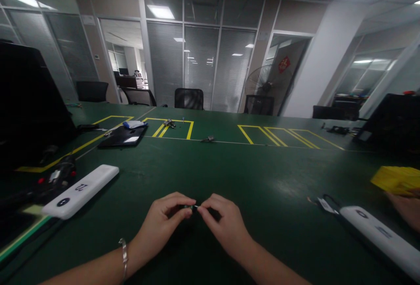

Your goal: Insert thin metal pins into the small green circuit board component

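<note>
Above the near part of the green table (197,162), my left hand (160,221) and my right hand (226,221) are close together, fingertips almost meeting. Thumb and index finger of the left are closed on a small dark green piece (189,206), mostly covered by the fingers. A tiny pale tip (196,206) shows between the two hands. The right thumb and index finger pinch at this pale end; what exactly they grip is too small to make out. A silver bracelet (124,254) circles my left wrist.
White slim devices lie left (85,191) and right (377,228). Far right, another person's hand (405,206) is at a yellow bin (397,180). A black flat case (123,138), small metal parts (169,123) and yellow tape (190,129) are farther back. Dark screens stand on both sides.
</note>
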Motion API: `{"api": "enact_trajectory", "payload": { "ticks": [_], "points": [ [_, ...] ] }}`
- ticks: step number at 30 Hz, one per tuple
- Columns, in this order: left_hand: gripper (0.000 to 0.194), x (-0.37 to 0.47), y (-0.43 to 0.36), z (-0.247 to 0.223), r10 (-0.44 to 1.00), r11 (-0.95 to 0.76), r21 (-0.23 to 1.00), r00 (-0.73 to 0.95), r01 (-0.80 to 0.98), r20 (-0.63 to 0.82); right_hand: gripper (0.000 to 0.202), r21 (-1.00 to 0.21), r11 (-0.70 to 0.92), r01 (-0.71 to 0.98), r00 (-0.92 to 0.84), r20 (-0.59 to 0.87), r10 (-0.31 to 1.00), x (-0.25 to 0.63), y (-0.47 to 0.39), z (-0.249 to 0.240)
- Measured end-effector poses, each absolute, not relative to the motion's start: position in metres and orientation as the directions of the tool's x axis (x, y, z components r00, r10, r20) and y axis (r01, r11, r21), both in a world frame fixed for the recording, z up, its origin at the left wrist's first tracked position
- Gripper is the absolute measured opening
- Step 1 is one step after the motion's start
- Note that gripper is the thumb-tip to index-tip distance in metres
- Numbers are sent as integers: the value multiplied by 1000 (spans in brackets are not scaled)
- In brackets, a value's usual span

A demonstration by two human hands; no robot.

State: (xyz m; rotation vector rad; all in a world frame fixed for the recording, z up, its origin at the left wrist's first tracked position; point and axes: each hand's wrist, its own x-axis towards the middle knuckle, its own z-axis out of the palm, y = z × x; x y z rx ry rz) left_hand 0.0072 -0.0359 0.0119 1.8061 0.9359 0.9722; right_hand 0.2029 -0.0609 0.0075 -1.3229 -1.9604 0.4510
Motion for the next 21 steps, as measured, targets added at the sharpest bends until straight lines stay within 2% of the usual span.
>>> {"api": "enact_trajectory", "payload": {
  "ticks": [12, 17, 21],
  "points": [
    [19, 11, -35, 10, 914, -147, 987, 391, 69, 109, 19, -646, 424, 635, -203, 389, 898, 205, -58, 7],
    [20, 9, -31, 10, 936, -74, 997, 342, -34, 81, 20, -691, 379, 615, -162, 360, 919, 207, -57, 9],
    [19, 7, -27, 8, 942, 41, 996, 336, -78, -12, 21, -734, 351, 581, -155, 324, 933, 208, -55, 9]
  ]
}}
